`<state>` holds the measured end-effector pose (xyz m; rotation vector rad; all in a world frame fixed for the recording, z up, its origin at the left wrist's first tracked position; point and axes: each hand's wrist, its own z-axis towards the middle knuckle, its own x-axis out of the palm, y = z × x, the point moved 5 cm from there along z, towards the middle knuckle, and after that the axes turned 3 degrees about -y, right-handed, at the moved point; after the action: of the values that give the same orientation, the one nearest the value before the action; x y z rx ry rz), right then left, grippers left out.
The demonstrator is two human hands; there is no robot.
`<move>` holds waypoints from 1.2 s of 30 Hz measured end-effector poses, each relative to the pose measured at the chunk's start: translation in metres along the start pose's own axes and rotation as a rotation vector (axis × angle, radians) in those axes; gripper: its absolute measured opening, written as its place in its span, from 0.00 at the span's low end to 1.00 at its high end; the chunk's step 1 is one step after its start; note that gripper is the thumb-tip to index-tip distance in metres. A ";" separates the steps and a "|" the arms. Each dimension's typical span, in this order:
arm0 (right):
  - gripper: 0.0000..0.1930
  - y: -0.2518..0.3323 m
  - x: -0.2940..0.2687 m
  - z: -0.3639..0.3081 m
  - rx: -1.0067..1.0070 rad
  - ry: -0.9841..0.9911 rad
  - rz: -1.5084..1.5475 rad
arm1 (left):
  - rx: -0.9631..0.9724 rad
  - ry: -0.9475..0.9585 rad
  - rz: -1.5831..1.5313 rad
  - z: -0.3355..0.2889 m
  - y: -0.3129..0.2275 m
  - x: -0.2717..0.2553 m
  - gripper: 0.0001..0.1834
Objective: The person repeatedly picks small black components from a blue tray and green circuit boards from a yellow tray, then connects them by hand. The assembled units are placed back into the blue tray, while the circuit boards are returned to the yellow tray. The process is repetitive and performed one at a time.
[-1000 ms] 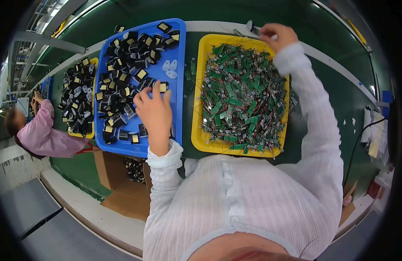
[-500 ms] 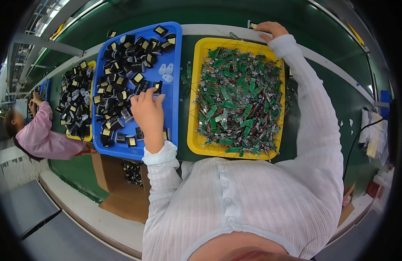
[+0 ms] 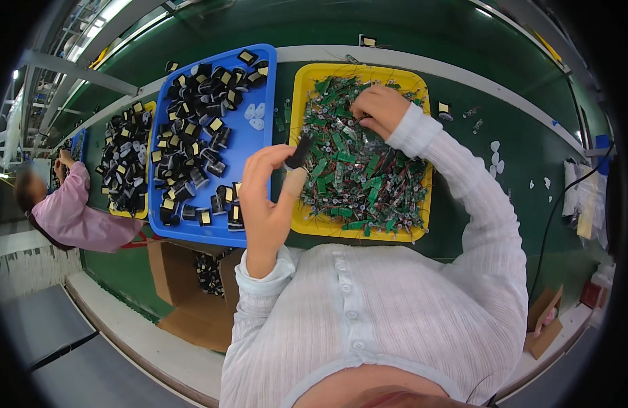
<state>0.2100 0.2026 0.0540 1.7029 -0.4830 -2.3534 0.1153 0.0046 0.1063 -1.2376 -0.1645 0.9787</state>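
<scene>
My left hand (image 3: 266, 197) is closed on a small black plastic housing (image 3: 301, 151), pinched between thumb and fingers, over the left rim of the yellow tray (image 3: 298, 102). That tray is heaped with small green circuit boards (image 3: 341, 177) with thin wires. My right hand (image 3: 382, 109) is at the far right part of the heap, fingers curled down among the boards; what they grip, if anything, is hidden. To the left, a blue tray (image 3: 256, 146) holds many black housings (image 3: 188, 129) with pale yellow patches and several white oval pieces (image 3: 255, 115).
Further left stands another yellow tray (image 3: 149, 122) of housings, near a co-worker in a pink top (image 3: 76, 197). One housing (image 3: 368, 42) lies beyond the pale ledge (image 3: 457, 66), another (image 3: 444, 109) right of the boards. White pieces (image 3: 495, 158) lie further right. Below is a cardboard box (image 3: 171, 272).
My left hand has moved right from the blue tray and now holds a black housing. My right hand has come back from the far ledge to the boards, leaving a housing there.
</scene>
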 end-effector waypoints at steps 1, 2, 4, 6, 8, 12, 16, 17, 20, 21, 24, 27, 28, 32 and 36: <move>0.08 0.011 -0.014 -0.004 0.083 -0.004 0.123 | -0.030 0.000 -0.099 -0.001 -0.001 0.004 0.12; 0.08 0.024 -0.025 -0.010 0.166 -0.008 0.248 | -0.004 0.006 -0.164 -0.002 -0.005 0.008 0.12; 0.06 0.049 -0.044 -0.028 0.255 -0.192 0.619 | 0.015 0.002 -0.242 -0.004 -0.011 0.016 0.13; 0.07 0.074 -0.055 -0.040 0.325 -0.269 0.693 | 0.041 0.011 -0.290 -0.006 -0.017 0.018 0.14; 0.08 0.088 -0.059 -0.057 0.344 -0.377 0.713 | 0.045 0.040 -0.307 -0.005 -0.022 0.029 0.14; 0.05 0.102 -0.061 -0.077 0.339 -0.491 0.671 | 0.089 0.104 -0.296 -0.005 -0.032 0.043 0.15; 0.05 0.110 -0.058 -0.080 0.366 -0.571 0.797 | 0.160 0.133 -0.273 -0.007 -0.042 0.047 0.16; 0.06 0.111 -0.056 -0.079 0.387 -0.574 0.850 | 0.176 0.133 -0.257 -0.007 -0.044 0.048 0.16; 0.07 0.113 -0.057 -0.076 0.465 -0.596 0.903 | 0.157 0.091 -0.242 -0.007 -0.044 0.043 0.16; 0.07 0.114 -0.056 -0.076 0.498 -0.598 0.905 | 0.151 0.083 -0.233 -0.007 -0.043 0.042 0.16; 0.06 0.112 -0.053 -0.076 0.404 -0.516 0.827 | 0.142 0.069 -0.234 -0.008 -0.041 0.040 0.16; 0.08 0.111 -0.050 -0.077 0.248 -0.470 0.623 | 0.117 0.124 -0.300 -0.009 -0.041 0.044 0.16; 0.10 0.113 -0.051 -0.075 0.284 -0.485 0.604 | 0.121 0.141 -0.301 -0.009 -0.042 0.046 0.15; 0.10 0.116 -0.047 -0.076 0.321 -0.535 0.559 | 0.123 0.170 -0.305 -0.009 -0.045 0.048 0.15; 0.10 0.117 -0.045 -0.078 0.317 -0.541 0.477 | 0.120 0.157 -0.307 -0.010 -0.045 0.051 0.15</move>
<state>0.2942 0.0980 0.1158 0.8620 -1.2482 -2.4166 0.1756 0.0333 0.1207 -1.1345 -0.1641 0.6149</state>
